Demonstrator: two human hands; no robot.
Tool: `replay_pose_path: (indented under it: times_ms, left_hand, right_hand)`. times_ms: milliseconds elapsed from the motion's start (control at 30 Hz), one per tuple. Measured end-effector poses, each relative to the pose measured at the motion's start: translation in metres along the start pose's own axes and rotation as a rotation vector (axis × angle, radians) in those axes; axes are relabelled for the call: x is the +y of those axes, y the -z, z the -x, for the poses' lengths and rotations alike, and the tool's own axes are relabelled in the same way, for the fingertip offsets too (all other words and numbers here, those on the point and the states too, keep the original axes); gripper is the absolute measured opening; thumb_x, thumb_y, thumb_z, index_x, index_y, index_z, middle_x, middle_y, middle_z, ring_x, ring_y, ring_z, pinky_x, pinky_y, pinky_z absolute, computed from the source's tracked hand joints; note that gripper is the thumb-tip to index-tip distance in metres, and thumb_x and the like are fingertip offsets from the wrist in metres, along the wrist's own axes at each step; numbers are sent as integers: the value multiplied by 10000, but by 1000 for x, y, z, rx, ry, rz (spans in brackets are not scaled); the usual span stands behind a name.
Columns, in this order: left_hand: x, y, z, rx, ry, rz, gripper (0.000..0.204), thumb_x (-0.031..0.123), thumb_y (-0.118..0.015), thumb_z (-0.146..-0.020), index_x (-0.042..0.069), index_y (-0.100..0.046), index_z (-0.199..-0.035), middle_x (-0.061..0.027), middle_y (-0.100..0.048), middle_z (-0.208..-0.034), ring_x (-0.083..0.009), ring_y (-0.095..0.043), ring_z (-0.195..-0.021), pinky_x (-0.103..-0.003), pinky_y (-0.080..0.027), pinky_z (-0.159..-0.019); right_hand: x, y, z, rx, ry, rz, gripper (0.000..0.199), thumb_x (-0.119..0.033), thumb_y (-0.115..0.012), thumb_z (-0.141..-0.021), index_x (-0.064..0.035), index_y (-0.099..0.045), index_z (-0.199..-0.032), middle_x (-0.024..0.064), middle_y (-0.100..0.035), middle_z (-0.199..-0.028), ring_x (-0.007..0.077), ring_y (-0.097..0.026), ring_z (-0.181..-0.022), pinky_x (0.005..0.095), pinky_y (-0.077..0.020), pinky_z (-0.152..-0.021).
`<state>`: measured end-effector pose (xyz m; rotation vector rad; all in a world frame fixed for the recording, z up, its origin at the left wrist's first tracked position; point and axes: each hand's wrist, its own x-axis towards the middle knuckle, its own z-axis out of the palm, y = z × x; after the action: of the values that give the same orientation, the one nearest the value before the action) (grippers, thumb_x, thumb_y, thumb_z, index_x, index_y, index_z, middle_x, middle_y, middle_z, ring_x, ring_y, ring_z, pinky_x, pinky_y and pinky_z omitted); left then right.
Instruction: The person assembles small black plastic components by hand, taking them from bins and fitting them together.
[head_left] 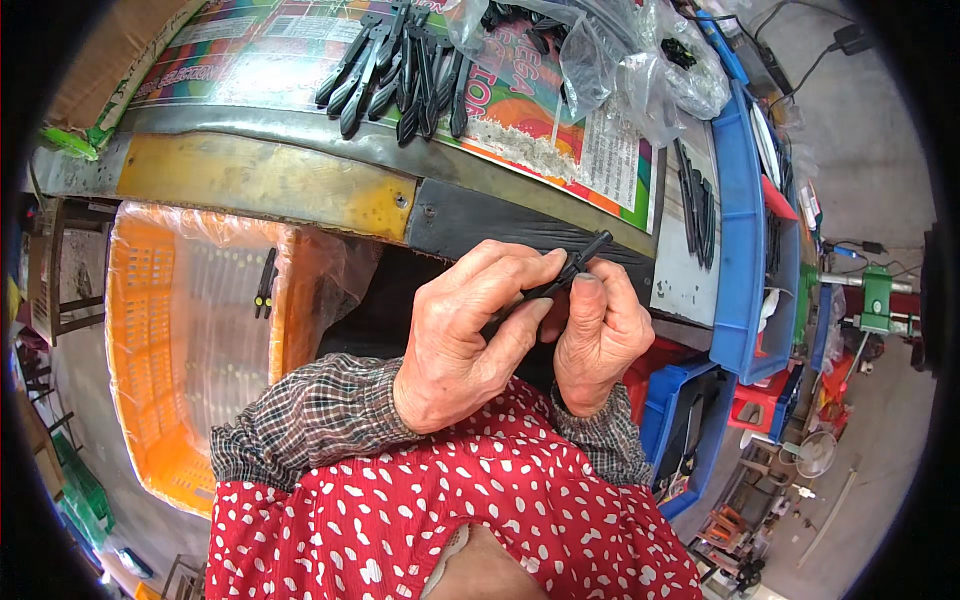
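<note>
In front of my chest, at the table's near edge, both hands hold a slim black handle-like piece (571, 268). My left hand (465, 335) is closed round its lower part, with the thumb and fingers pinching it. My right hand (603, 335) is closed too, its thumb and fingertips gripping the piece close to its upper end, which sticks out past them. The fingers cover much of the piece, so its exact kind cannot be told. Beyond the hands, a pile of similar black handle-like pieces (415, 75) with grey streaks lies on the tabletop.
An orange basket (145, 340) lined with clear plastic stands at left, a few black pieces inside. Clear plastic bags (600, 60) lie at the table's far right. Thin black strips (693, 205) rest near a blue bin (738, 230). Another blue bin (655, 420) stands lower right.
</note>
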<state>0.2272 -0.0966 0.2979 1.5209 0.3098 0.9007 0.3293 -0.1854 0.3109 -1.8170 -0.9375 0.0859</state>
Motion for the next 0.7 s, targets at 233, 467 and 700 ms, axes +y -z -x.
replay_pose_path:
  times_ms: [233,467,700]
  left_hand:
    - [6,-1,3,6,78,87,355,-100,-585,-765,-23,-596,-1111,-110,-586,-992,-78,-514,-710,-194,-421,-603]
    - [14,2,3,-38,44,77,341,-83,-588,-774,-30,-595,-1111,-121,-589,-1006,-96,-535,-768,-212,-425,-639]
    - [18,3,4,-47,77,96,340,-84,-577,-780,-32,-594,-1115,-124,-588,-1019,-96,-531,-779,-213,-424,-648]
  right_hand:
    - [0,-4,-1,66,123,107,240,-182,-615,-874,47,-579,-815,90,-530,-611,150,-529,-495,274,-416,-476]
    - [1,-9,3,133,127,-93,384,-320,-609,-887,48,-553,-979,30,-564,-713,77,-520,-599,214,-414,-520]
    - [3,-12,7,253,155,-297,417,-264,-737,-790,43,-533,-986,50,-565,-789,67,-492,-623,185,-424,-562]
